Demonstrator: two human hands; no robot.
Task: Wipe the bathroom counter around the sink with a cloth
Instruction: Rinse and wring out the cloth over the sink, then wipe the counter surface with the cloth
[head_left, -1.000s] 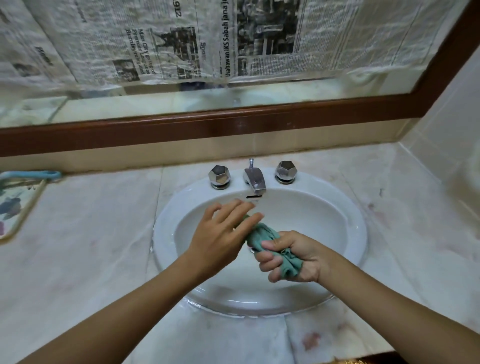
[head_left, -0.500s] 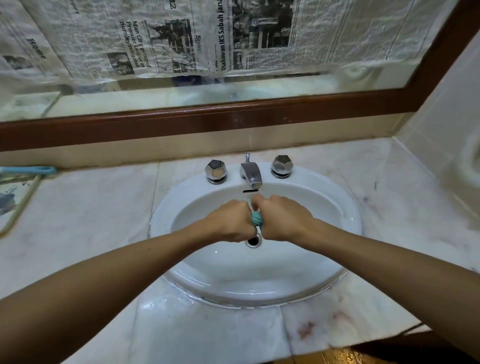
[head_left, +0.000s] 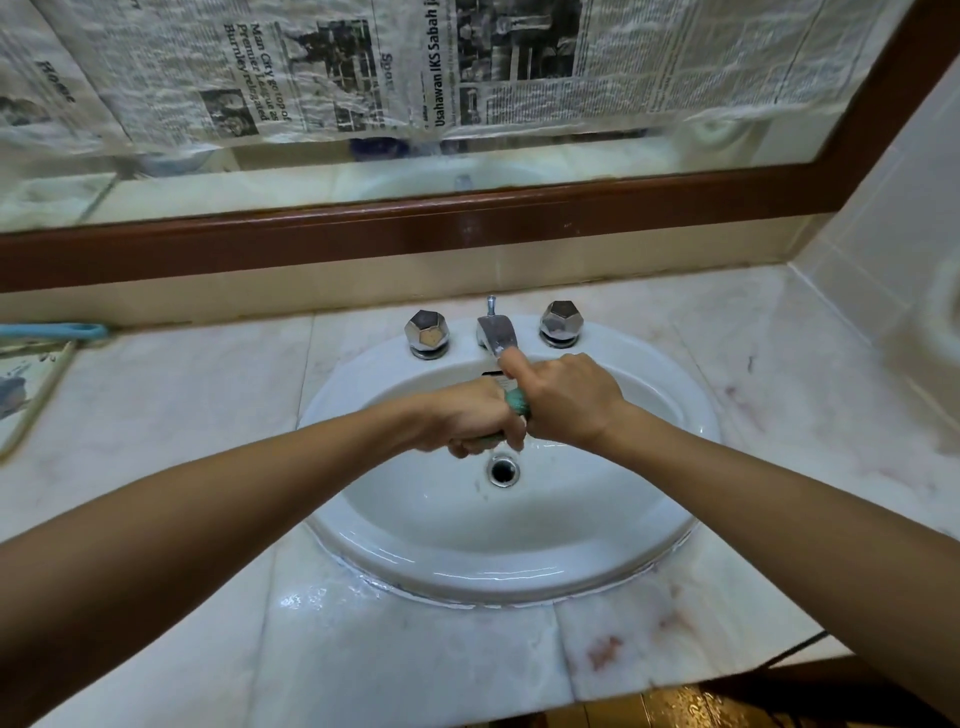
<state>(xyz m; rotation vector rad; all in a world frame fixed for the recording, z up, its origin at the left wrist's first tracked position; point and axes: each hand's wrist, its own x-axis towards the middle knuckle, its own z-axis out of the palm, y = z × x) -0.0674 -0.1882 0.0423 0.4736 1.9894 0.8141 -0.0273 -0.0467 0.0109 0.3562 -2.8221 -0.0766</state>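
Note:
Over the white oval sink (head_left: 519, 561), both hands grip a twisted teal cloth (head_left: 517, 402), of which only a short strip shows between the fists. My left hand (head_left: 467, 418) holds its left end and my right hand (head_left: 563, 400) its right end, knuckles up, just above the drain (head_left: 503, 470). The hands sit right under the chrome spout (head_left: 496, 332). Pale marble counter (head_left: 171, 410) surrounds the sink, with a wet patch (head_left: 311, 597) at the sink's front left edge.
Two faceted chrome tap knobs (head_left: 427, 332) (head_left: 560, 320) flank the spout. A brown wooden mirror frame (head_left: 415, 234) runs behind, with newspaper (head_left: 467, 62) over the mirror. A patterned mat (head_left: 26, 384) with a blue handle lies at far left. A tiled wall (head_left: 893, 249) stands at right.
My left hand went from resting open on the cloth to gripping it. Both hands moved up under the spout and now hold the cloth twisted between them.

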